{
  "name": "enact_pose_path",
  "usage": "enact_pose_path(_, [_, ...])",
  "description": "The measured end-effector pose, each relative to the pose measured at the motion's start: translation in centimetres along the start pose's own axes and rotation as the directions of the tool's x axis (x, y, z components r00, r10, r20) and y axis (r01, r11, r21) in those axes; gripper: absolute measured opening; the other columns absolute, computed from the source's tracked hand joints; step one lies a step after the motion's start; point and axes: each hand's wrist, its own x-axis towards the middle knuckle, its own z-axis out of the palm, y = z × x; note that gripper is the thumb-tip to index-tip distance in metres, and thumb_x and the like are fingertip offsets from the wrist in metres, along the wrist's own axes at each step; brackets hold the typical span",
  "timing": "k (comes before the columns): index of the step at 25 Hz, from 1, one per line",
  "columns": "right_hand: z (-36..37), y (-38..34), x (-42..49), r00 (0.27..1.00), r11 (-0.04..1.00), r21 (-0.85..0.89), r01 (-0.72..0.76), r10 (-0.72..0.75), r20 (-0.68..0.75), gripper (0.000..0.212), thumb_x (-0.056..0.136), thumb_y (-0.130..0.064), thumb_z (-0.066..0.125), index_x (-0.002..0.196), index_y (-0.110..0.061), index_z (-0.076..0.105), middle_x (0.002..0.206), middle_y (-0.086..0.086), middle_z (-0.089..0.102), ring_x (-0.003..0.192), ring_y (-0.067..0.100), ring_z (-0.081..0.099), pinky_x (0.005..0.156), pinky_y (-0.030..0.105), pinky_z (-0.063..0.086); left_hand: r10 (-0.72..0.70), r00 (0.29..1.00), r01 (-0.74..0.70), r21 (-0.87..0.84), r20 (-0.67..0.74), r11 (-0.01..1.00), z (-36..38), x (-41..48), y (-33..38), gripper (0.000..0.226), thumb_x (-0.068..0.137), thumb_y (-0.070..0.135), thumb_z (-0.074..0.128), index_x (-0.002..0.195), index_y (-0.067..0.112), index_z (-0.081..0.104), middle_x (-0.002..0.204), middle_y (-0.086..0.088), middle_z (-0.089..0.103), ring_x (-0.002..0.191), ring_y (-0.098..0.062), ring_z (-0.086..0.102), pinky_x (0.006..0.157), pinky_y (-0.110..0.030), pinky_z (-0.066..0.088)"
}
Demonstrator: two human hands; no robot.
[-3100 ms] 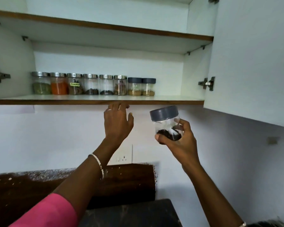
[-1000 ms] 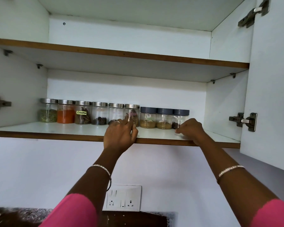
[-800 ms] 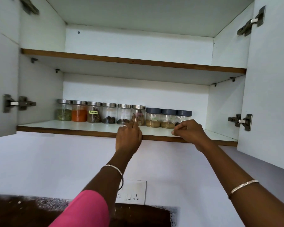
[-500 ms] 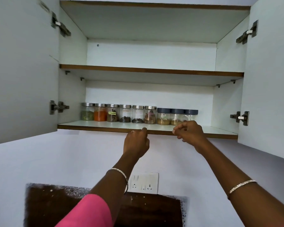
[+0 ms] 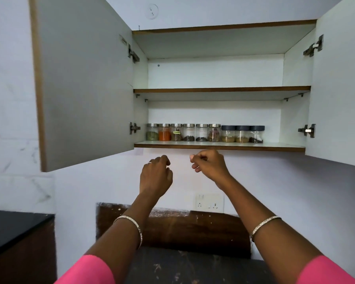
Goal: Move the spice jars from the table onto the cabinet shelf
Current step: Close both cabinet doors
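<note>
A row of several spice jars stands at the back of the lower cabinet shelf [image 5: 219,146]. Those on the left have steel lids, such as the orange-powder jar [image 5: 164,132]. The three at the right end have dark grey lids; the last one, the dark-spice jar [image 5: 256,134], stands free. My left hand [image 5: 155,176] and my right hand [image 5: 210,163] hang just below the shelf's front edge, fingers loosely curled, holding nothing and touching nothing.
Both cabinet doors stand open: the left door [image 5: 84,83] swings far out, the right door [image 5: 340,78] is at the frame edge. An upper shelf [image 5: 221,89] holds nothing. A wall socket [image 5: 209,202] sits below; a dark counter [image 5: 189,267] lies underneath.
My right hand let go of the grey-lidded jar on the shelf. Both hands dropped from the shelf edge to just below it, and the view pulled back.
</note>
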Motion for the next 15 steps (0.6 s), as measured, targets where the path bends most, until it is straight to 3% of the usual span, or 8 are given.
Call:
enact_pose_path(3, [3.7, -3.8, -3.2, 0.998, 0.998, 0.051, 0.04, -0.042, 0.04, 0.028, 0.094, -0.031, 0.069, 0.087, -0.005, 0.078, 0.078, 0.01, 0.078, 0.067, 0.014, 0.073, 0.071, 0.025, 0.059, -0.007, 0.995, 0.013, 0.062, -0.095, 0.998, -6.1, -2.2, -2.2, 0.021, 0.09, 0.013, 0.056, 0.11, 0.012, 0.064, 0.106, -0.006, 0.073, 0.096, -0.028, 0.067, 0.086, -0.041, 0.052])
enact_pose_path(6, [6.8, -7.4, -4.9, 0.994, 0.993, 0.097, 0.067, -0.075, 0.08, 0.03, 0.093, -0.032, 0.069, 0.084, -0.005, 0.078, 0.077, 0.01, 0.078, 0.069, 0.016, 0.073, 0.073, 0.026, 0.06, 0.013, 0.961, 0.04, 0.187, -0.275, 0.982, -11.6, -3.0, -4.3, 0.023, 0.081, 0.009, 0.061, 0.104, 0.012, 0.064, 0.103, -0.008, 0.068, 0.098, -0.031, 0.062, 0.086, -0.042, 0.046])
enact_pose_path(10, [10.4, -11.3, -5.9, 0.984, 0.979, 0.178, 0.1, -0.124, 0.13, 0.029, 0.093, -0.03, 0.07, 0.083, -0.004, 0.078, 0.078, 0.013, 0.078, 0.064, 0.013, 0.07, 0.071, 0.025, 0.057, -0.076, 0.873, 0.199, 0.21, -0.482, 0.957, -17.4, -2.6, -7.5, 0.032, 0.079, 0.01, 0.061, 0.111, 0.011, 0.061, 0.122, -0.007, 0.059, 0.117, -0.03, 0.053, 0.095, -0.043, 0.042])
enact_pose_path(12, [12.1, -12.7, -6.4, 0.974, 0.973, 0.19, 0.13, -0.161, 0.158, 0.028, 0.093, -0.029, 0.07, 0.083, -0.004, 0.078, 0.078, 0.014, 0.078, 0.062, 0.012, 0.07, 0.07, 0.024, 0.056, -0.2, 0.857, 0.313, 0.172, -0.475, 0.934, -19.4, -2.2, -9.3, 0.037, 0.084, 0.014, 0.059, 0.121, 0.01, 0.056, 0.136, -0.009, 0.053, 0.125, -0.032, 0.049, 0.098, -0.046, 0.042])
enact_pose_path(15, [13.6, -13.7, -7.0, 0.96, 0.968, 0.193, 0.157, -0.196, 0.202, 0.028, 0.093, -0.03, 0.071, 0.085, -0.004, 0.078, 0.079, 0.013, 0.078, 0.064, 0.012, 0.07, 0.073, 0.029, 0.059, -0.39, 0.865, 0.446, 0.129, -0.315, 0.886, -21.0, -1.5, -11.7, 0.055, 0.093, 0.026, 0.055, 0.142, 0.007, 0.039, 0.151, -0.016, 0.041, 0.133, -0.038, 0.046, 0.106, -0.052, 0.039])
